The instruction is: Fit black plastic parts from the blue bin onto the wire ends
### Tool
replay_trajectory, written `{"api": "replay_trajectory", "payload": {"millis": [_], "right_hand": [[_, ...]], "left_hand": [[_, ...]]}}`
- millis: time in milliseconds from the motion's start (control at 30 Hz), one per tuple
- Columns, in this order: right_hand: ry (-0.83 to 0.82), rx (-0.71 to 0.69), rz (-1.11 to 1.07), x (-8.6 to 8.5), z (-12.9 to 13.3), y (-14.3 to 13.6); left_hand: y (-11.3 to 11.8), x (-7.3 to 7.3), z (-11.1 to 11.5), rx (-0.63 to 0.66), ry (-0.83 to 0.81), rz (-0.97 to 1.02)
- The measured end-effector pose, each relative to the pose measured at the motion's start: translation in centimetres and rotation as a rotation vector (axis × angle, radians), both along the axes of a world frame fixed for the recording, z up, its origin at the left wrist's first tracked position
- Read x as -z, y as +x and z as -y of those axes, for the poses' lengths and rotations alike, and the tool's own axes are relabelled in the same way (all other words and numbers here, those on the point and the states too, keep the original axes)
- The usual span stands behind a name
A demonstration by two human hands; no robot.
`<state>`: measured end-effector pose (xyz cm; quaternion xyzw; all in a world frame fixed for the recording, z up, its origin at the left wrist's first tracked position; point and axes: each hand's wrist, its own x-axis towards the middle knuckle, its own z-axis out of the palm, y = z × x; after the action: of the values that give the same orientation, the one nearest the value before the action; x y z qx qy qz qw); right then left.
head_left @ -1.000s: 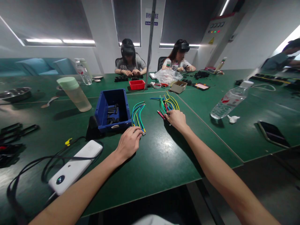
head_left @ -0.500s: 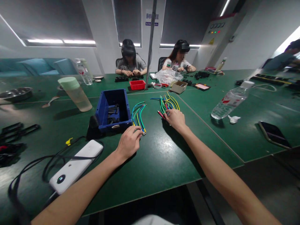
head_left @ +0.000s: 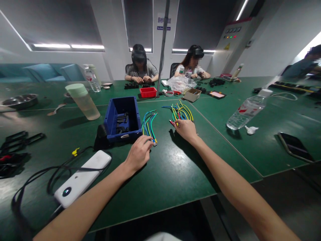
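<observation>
On the green table, a small bunch of blue, green and yellow wires [head_left: 150,124] lies right of a blue bin [head_left: 123,115] that holds black parts. My left hand [head_left: 140,151] rests at the near end of this bunch, its fingers closed around the wire ends by their metal lugs. A second, wider bunch of yellow, green and blue wires [head_left: 187,112] lies to the right. My right hand [head_left: 186,130] is at its near side, fingertips pinched at a red-ended wire [head_left: 172,123]; the hand hides part of the bunch.
A white device [head_left: 82,179] with a black cable lies at the left. A tumbler [head_left: 84,102] stands behind it. At the right are a water bottle [head_left: 247,110] and a phone [head_left: 294,147]. A red tray [head_left: 147,92] and two seated people are across the table.
My right hand has moved slightly, and the red-ended wire by its fingertips has shifted. My left hand stays at its bunch. The whole view has shifted a little.
</observation>
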<state>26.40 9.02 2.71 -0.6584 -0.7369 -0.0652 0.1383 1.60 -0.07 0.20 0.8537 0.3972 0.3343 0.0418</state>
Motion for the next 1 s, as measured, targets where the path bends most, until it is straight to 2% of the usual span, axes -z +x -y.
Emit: {"api": "replay_trajectory", "payload": {"millis": [133,267,400,500,633,800,1000], "right_hand": [[0.051,-0.105,-0.061,0.7,0.0,-0.3],[0.081,-0.269,-0.236,1.0,0.7,-1.1],[-0.006,-0.529,-0.455,1.2,1.9,-2.5],[-0.07,-0.645,-0.559,1.4,2.7,-3.6],[-0.094,-0.685,-0.701,1.8,3.4,-4.7],[-0.093,-0.649,-0.848,1.6,4.6,-5.7],[-0.156,-0.615,-0.885,1.0,5.4,-6.0]], "left_hand": [[-0.2,0.1,-0.1,-0.011,0.032,0.006],[-0.3,0.1,-0.1,0.013,0.073,-0.009],[-0.1,-0.1,0.1,0.075,0.124,-0.104],[0.1,-0.4,0.3,0.112,0.145,-0.207],[0.4,-0.4,0.5,0.163,0.167,-0.272],[0.8,-0.7,0.8,0.208,0.214,-0.317],[0.8,-0.8,0.9,0.216,0.246,-0.292]]}}
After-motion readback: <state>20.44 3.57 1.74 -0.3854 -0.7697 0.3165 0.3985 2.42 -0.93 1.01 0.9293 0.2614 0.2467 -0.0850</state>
